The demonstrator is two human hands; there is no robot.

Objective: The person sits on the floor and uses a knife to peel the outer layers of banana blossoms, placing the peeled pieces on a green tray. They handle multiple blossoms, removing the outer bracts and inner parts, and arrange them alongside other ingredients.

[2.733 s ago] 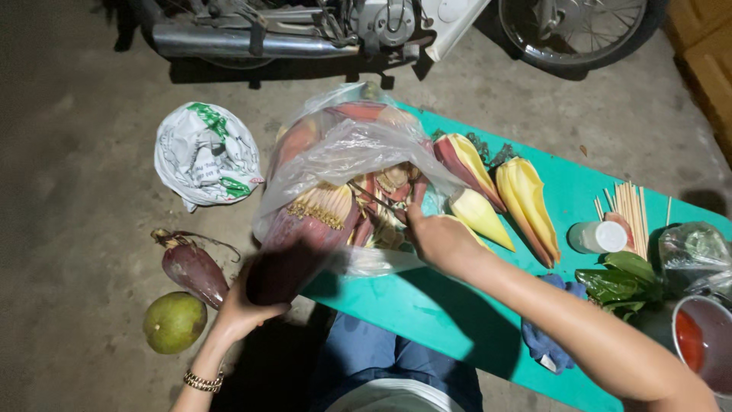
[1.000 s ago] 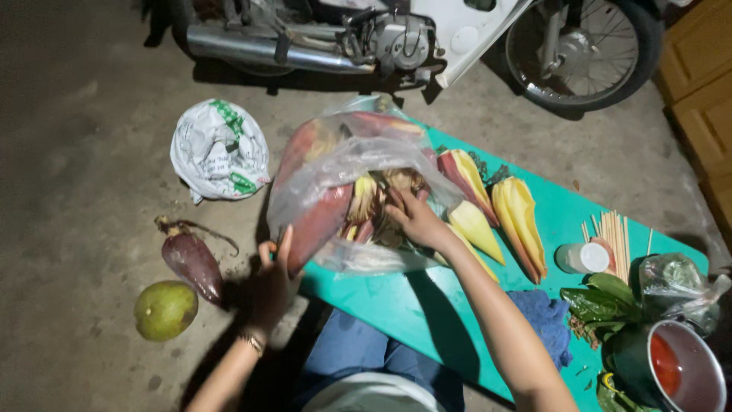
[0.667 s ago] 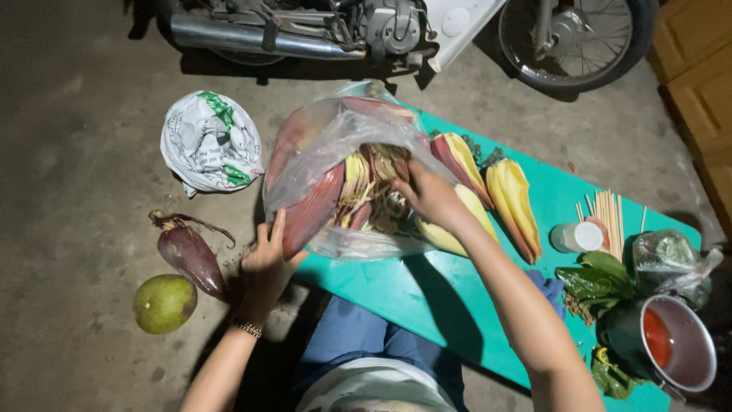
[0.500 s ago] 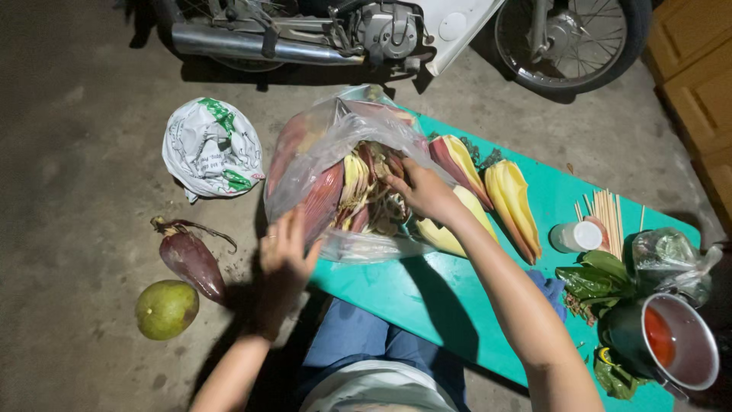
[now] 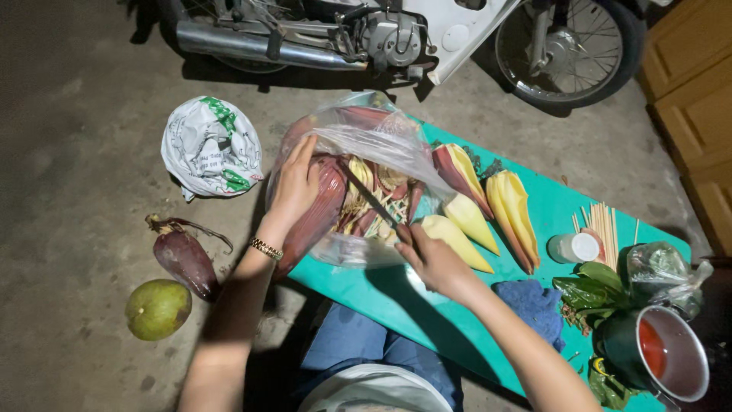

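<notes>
On the teal surface [image 5: 396, 301] over a concrete floor, the left hand [image 5: 293, 187] lies flat on the banana blossom [image 5: 320, 210] inside the clear bag [image 5: 366, 133]. The right hand [image 5: 431, 259] grips a knife [image 5: 371, 200] whose blade runs toward the left fingers; a slip off the slick bract or plastic could nick them

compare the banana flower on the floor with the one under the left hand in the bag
The banana flower on the floor lies bare on the concrete, whole and closed, untouched. The banana flower in the bag sits on the teal table inside a clear plastic bag, with the left hand resting on it and loose bracts and pale florets beside it. It also looks larger. Both are dark maroon and tapered.
</notes>
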